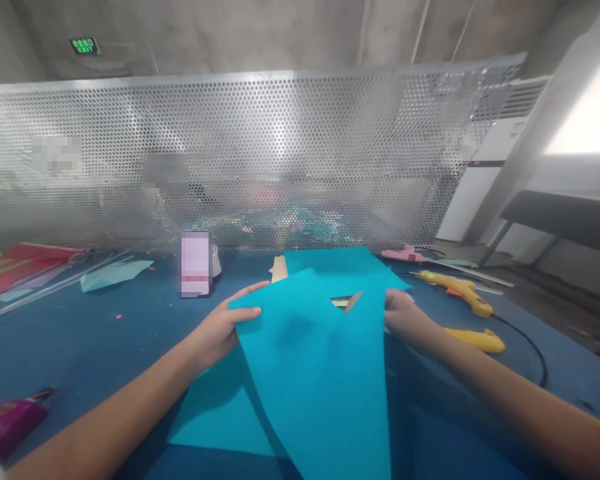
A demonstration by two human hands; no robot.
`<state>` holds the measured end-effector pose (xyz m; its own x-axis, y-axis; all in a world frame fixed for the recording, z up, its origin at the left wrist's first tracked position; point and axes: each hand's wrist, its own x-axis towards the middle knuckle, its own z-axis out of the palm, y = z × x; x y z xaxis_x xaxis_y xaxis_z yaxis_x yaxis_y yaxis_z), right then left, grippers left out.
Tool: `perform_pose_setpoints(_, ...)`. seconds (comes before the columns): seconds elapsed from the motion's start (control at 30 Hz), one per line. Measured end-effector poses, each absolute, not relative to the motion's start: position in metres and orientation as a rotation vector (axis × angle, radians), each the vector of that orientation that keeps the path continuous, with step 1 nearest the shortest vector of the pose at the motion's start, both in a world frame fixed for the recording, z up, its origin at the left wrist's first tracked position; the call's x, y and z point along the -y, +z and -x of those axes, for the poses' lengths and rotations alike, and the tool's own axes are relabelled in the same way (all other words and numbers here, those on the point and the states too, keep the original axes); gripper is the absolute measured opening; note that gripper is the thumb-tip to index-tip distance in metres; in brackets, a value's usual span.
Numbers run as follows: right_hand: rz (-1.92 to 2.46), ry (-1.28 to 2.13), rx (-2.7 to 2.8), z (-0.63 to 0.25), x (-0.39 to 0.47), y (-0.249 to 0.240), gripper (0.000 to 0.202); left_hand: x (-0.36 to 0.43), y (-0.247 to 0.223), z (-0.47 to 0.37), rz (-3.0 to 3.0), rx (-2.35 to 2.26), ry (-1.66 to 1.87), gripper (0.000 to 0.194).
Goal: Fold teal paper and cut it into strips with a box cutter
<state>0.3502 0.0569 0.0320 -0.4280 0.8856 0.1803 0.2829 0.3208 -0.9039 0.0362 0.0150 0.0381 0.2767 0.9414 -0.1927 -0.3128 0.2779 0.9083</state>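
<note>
Table: blue top
Left: red sheet, mint sheet, purple item
Back: upright phone, pink piece
Middle: turquoise sheet
Right: corded yellow tool, second yellow piece nearer

Glares at far right, glints off the perforated panel, shadows the lower blue sheet, blurs the right hand, warps edges

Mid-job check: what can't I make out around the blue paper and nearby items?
Head view:
Right hand: blurred, so its grip is unclear.
Raised blue sheet: near end cut off by the bottom edge.
Flat blue paper: partly covered by the raised sheet.
Phone-like screen: pixelated, unreadable.
Purple object: cut off by the left edge.
</note>
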Motion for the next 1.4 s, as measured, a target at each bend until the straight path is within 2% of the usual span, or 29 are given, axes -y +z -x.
perform_pose_setpoints(0.1, 0.993, 1.079, 1.872, -0.359, -0.059, 0.035, 0.034, -0.013, 0.036, -0.039, -0.927, -0.973, 1.015, 0.075)
perform_pose_setpoints(0.2, 0.784, 1.046, 2.089, -0.369, -0.056, 0.048, 0.028, -0.015, 0.034, -0.038, -0.919, -1.058, 1.014, 0.069)
perform_pose_setpoints(0.33, 0.694, 1.143, 2.48, -0.373, -0.046, 0.068, 0.045, -0.021, 0.031, -0.033, -0.854, -1.067, 1.023, 0.056)
perform_pose_setpoints(0.47, 0.615, 1.06, 2.671, -0.368, -0.045, 0.071, 0.024, -0.025, 0.029, -0.03, -0.821, -1.099, 1.057, 0.054)
perform_pose_setpoints(0.5, 0.584, 1.032, 2.67, -0.367, -0.047, 0.069, 0.024, -0.026, 0.028, -0.03, -0.823, -1.106, 1.065, 0.053)
perform_pose_setpoints(0.8, 1.198, 0.966, 1.974, -0.36, -0.049, 0.055, 0.051, -0.017, 0.037, -0.036, -0.886, -1.086, 1.033, 0.047)
perform_pose_setpoints(0.97, 1.272, 0.819, 1.768, -0.355, -0.046, 0.059, 0.044, -0.01, 0.035, -0.04, -1.017, -1.04, 1.033, 0.044)
perform_pose_setpoints(1.1, 1.283, 0.989, 1.755, -0.353, -0.045, 0.059, 0.042, -0.002, 0.037, -0.044, -1.092, -0.916, 0.993, 0.035)
perform_pose_setpoints(1.2, 1.308, 1.123, 1.762, -0.352, -0.045, 0.056, 0.04, 0.003, 0.044, -0.049, -1.086, -0.849, 0.989, 0.04)
perform_pose_setpoints(1.3, 1.292, 1.126, 1.81, -0.351, -0.045, 0.055, 0.043, 0.006, 0.05, -0.053, -1.099, -0.867, 0.971, 0.049)
perform_pose_setpoints(1.4, 1.302, 1.013, 1.848, -0.349, -0.042, 0.058, 0.049, 0.006, 0.052, -0.056, -1.229, -0.998, 0.974, 0.04)
